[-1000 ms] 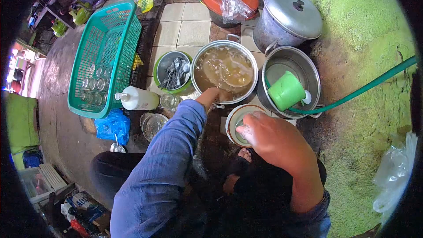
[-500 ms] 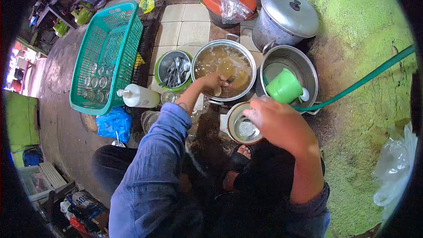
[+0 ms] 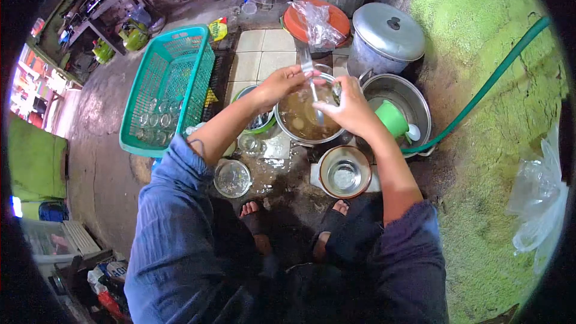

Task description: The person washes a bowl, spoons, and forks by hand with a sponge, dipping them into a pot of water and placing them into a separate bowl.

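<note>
Over the basin of cloudy water [image 3: 300,139], my left hand [image 3: 281,89] is closed on a long, shiny metal utensil [image 3: 314,91], blurred by motion and slanting down toward the water. Close on its right, my right hand [image 3: 351,108] is closed around a dark greenish scrubbing pad [image 3: 337,91], with the thumb reaching toward the utensil. Below the basin sits a white pot with a brown rim [image 3: 324,171], holding a metal bowl of clear water. Partly hidden behind my left forearm is a green-rimmed bowl [image 3: 262,127] of cutlery.
A green plastic basket [image 3: 204,78] with several glasses stands at left. Right of the basin, a large metal pot [image 3: 414,93] holds a green dipper [image 3: 393,118], and a green hose [image 3: 504,66] crosses its rim. A lidded pot [image 3: 390,30] stands behind. A glass dish [image 3: 233,179] lies near my feet.
My left hand has come up out of the basin with the metal utensil. My right hand has moved from above the white pot to the basin, beside the left. The view has shifted.
</note>
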The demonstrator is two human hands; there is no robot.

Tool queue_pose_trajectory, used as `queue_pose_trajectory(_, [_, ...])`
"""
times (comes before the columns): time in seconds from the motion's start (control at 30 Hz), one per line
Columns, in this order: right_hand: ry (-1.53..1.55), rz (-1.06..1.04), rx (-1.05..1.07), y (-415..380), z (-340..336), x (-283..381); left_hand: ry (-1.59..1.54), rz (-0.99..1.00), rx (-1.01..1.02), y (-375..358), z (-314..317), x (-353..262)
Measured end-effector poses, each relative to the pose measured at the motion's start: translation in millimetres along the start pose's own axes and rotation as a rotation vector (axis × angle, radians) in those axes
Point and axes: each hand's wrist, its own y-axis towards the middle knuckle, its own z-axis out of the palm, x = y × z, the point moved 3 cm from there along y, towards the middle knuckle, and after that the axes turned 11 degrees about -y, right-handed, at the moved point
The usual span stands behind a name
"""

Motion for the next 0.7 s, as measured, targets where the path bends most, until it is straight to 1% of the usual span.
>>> queue_pose_trajectory(0.03, [-0.009, -0.066, -0.051, -0.1, 5.1, 8.8, 0.022, 0.037, -0.002, -10.5, 13.7, -14.9])
queue_pose_trajectory(0.07, [-0.016, -0.134, -0.105, 0.4, 11.8, 17.9, 0.026, 0.040, -0.017, -17.1, 15.9, -15.8])
queue_pose_trajectory(0.1, [0.061, -0.118, -0.129, 0.5, 24.2, 22.4, 0.021, 0.097, -0.031, -23.2, 16.4, -19.0])
queue_pose_trajectory(0.13, [0.032, -0.169, -0.154, 4.6, 35.2, 27.9, 0.015, 0.157, -0.044, -28.9, 16.3, -21.9])
queue_pose_trajectory(0.17, [0.099, -0.191, -0.206, 4.2, 43.5, 32.0, 0.024, 0.201, -0.073, -36.4, 16.2, -19.9])
queue_pose_trajectory(0.2, [0.166, -0.211, -0.256, 1.1, 45.6, 40.5, 0.025, 0.208, -0.084, -44.1, 18.7, -14.8])
queue_pose_trajectory(0.23, [0.168, -0.222, -0.252, -2.0, 45.0, 46.7, -0.051, 0.211, -0.146, -51.3, 21.1, -8.8])
queue_pose_trajectory(0.27, [0.216, -0.167, -0.184, -5.8, 45.3, 51.0, -0.128, 0.211, -0.206, -59.0, 24.3, -1.8])
queue_pose_trajectory(0.3, [0.264, -0.110, -0.117, -10.1, 46.4, 54.4, -0.143, 0.166, -0.184, -67.0, 31.4, 5.7])
queue_pose_trajectory(0.33, [0.264, -0.112, -0.117, -14.2, 46.7, 59.0, -0.223, 0.152, -0.213, -70.9, 37.5, 18.1])
queue_pose_trajectory(0.4, [0.136, 0.023, 0.005, -22.3, 53.4, 64.1, -0.145, 0.252, -0.244, -85.8, 56.5, 34.1])
queue_pose_trajectory(0.47, [0.143, 0.054, 0.032, -27.2, 63.7, 68.2, -0.047, 0.299, -0.374, -97.2, 66.5, 47.3])
queue_pose_trajectory(0.5, [0.178, 0.129, 0.122, -28.4, 73.7, 67.4, -0.146, 0.329, -0.470, -98.8, 65.5, 57.8])
queue_pose_trajectory(0.53, [0.213, 0.204, 0.212, -30.7, 82.3, 67.4, -0.153, 0.332, -0.476, -99.7, 59.5, 63.9])
queue_pose_trajectory(0.57, [0.291, 0.088, 0.137, -37.4, 83.8, 72.9, -0.216, 0.250, -0.505, -99.8, 51.7, 72.1])
queue_pose_trajectory(0.6, [0.288, 0.086, 0.142, -42.4, 92.2, 78.2, -0.278, 0.168, -0.531, -100.9, 46.8, 75.8])
queue_pose_trajectory(0.67, [0.717, -0.102, -0.122, -50.6, 102.0, 90.3, -0.317, 0.186, -0.572, -105.5, 46.4, 61.0])
queue_pose_trajectory(0.7, [0.532, -0.065, 0.144, -58.8, 88.5, 89.4, -0.483, 0.185, -0.640, -105.6, 37.3, 57.9])
